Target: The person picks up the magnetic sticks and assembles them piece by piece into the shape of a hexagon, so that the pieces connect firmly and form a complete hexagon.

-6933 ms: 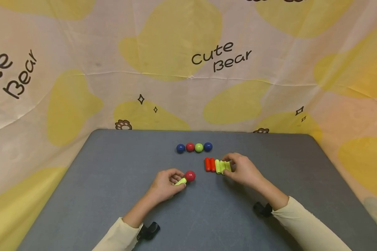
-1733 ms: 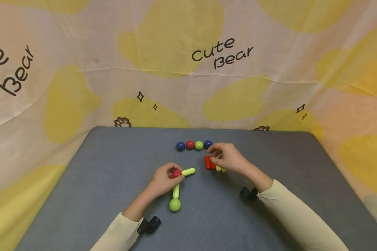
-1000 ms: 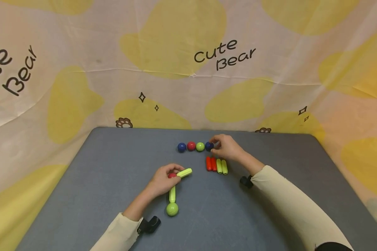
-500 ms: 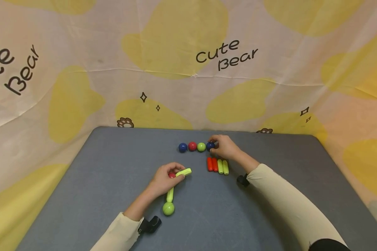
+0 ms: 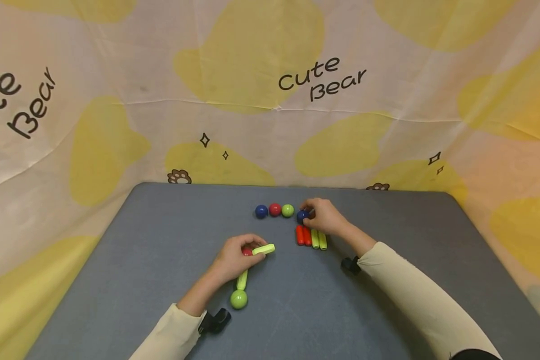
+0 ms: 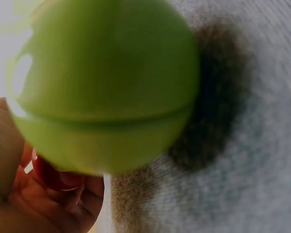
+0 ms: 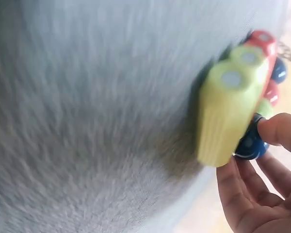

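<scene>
My left hand point(image 5: 233, 258) grips a red ball point(image 5: 247, 252), mostly hidden by the fingers. From it one yellow-green rod point(image 5: 264, 249) points right past my fingertips, while a second yellow-green rod point(image 5: 242, 280) runs toward me and ends in a green ball point(image 5: 238, 299). That green ball point(image 6: 106, 87) fills much of the left wrist view, with the red ball point(image 6: 57, 175) behind it in my palm. Between thumb and fingers, my right hand point(image 5: 329, 218) pinches a dark blue ball point(image 5: 302, 216), just apart from the ball row; the right wrist view shows the blue ball point(image 7: 252, 143) too.
A blue ball point(image 5: 261, 211), a red ball point(image 5: 275, 209) and a green ball point(image 5: 287, 210) line up at the back. Just below my right hand lie two red rods point(image 5: 303, 235) and two yellow-green rods point(image 5: 318, 239) side by side on the grey table point(image 5: 162, 240).
My right hand went from the rods to the row's end and drew the blue ball slightly toward me. My left hand's piece gained a second rod and a green ball since the earliest frame.
</scene>
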`<state>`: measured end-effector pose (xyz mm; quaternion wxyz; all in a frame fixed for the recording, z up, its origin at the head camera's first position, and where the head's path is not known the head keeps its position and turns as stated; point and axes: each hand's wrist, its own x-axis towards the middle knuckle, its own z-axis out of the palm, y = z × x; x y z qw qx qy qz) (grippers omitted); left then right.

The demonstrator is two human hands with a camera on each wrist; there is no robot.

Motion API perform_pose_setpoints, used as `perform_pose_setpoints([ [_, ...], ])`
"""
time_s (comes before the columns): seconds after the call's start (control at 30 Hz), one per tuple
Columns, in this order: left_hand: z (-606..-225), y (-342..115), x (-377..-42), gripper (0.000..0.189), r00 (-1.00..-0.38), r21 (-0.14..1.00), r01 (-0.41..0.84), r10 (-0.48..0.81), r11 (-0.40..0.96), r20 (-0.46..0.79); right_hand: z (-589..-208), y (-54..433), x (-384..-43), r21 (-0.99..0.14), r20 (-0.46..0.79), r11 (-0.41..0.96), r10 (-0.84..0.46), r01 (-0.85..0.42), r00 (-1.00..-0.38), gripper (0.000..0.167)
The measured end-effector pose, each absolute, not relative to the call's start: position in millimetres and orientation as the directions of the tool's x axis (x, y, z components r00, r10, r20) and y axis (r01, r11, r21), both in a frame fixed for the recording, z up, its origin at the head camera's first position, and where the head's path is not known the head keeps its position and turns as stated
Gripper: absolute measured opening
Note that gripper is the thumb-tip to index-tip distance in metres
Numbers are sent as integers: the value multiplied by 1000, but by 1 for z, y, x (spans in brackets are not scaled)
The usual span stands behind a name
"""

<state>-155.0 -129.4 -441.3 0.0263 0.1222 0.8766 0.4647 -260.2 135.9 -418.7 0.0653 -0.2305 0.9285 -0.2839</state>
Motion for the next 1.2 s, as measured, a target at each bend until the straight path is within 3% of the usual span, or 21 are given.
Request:
perform_pose_setpoints([
  [0.5, -441, -131, -157, 20, -971, 805, 190, 227, 561, 71, -405, 121, -209, -660, 83, 626, -490, -416, -868, 28],
  [1.2, -442, -125, -156, 17, -967, 804, 203, 242, 559, 76, -411, 103, -185, -646, 80, 582, -592, -495, -802, 24],
])
